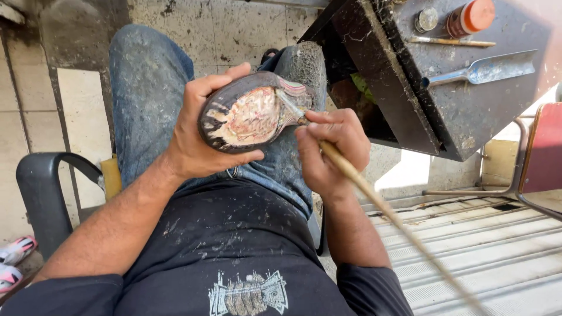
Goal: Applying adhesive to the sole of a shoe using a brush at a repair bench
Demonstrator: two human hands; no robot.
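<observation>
While the left hand point(196, 137) grips the upturned shoe point(252, 114) over the knee, the right hand point(331, 149) pinches a long brush point(351, 174). Bristles touch the sole's heel end.

A street-side cobbler's workshop: grimy dark workbench point(404, 88) bearing a metal scoop point(486, 70), glue bottle point(470, 17), over tiled floor point(76, 99).

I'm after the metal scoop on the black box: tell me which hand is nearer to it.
Right. The right hand, gripping a brush, sits just left of and below the scoop; the left hand holds the shoe sole farther left.
</observation>
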